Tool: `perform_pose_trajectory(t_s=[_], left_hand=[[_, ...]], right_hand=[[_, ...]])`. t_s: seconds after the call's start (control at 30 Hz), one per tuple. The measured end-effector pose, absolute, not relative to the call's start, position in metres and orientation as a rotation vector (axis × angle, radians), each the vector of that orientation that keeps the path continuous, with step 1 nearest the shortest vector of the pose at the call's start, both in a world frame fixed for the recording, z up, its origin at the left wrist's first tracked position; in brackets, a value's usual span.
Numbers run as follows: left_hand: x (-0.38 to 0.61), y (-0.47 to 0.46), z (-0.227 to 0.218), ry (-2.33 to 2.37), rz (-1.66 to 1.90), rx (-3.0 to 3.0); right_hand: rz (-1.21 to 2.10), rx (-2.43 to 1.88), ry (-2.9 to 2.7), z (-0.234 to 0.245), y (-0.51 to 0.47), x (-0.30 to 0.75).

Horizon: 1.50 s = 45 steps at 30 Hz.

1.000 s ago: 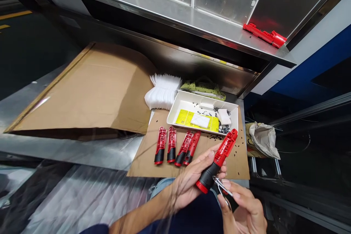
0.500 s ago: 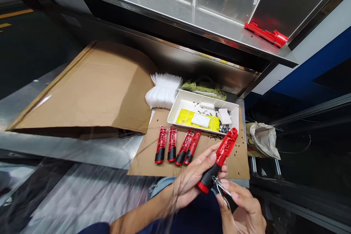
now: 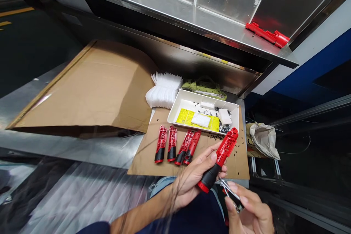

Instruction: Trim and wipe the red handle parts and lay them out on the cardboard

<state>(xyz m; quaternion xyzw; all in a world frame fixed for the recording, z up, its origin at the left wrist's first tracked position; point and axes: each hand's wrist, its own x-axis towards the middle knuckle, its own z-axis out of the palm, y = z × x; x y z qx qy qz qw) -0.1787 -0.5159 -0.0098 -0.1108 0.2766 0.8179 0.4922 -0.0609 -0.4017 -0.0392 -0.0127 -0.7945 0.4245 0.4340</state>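
My left hand (image 3: pixel 196 177) is closed round a red and black tool housing (image 3: pixel 219 159), held tilted with its red end pointing up and to the right. Just below its black end, my right hand (image 3: pixel 251 210) pinches a small metal tool (image 3: pixel 229 189) with red on its grip. Several more red and black housings (image 3: pixel 177 146) lie side by side on a cardboard sheet (image 3: pixel 148 153) to the left of my hands. Behind them stands a white tray (image 3: pixel 203 115) holding a yellow label, white pieces and small dark parts.
A large bent cardboard sheet (image 3: pixel 87 87) covers the metal bench at left. A stack of white pieces (image 3: pixel 163 93) and a green patterned cloth (image 3: pixel 204 87) lie behind the tray. A red part (image 3: pixel 267 36) sits on the steel shelf above. A crumpled bag (image 3: pixel 263 139) lies right.
My right hand has drawn the small metal tool slightly down and right, away from the black end of the housing. My left hand and the housing have hardly moved.
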Motion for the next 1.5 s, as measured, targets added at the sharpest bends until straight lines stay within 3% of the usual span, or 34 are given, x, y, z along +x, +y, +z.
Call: perform_pose_trajectory(t_s=[1.5], left_hand=[[-0.179,-0.515,-0.011,0.742,1.939,-0.222]], right_hand=[[0.944,-0.188,-1.989,-0.032,-0.420,-0.073]])
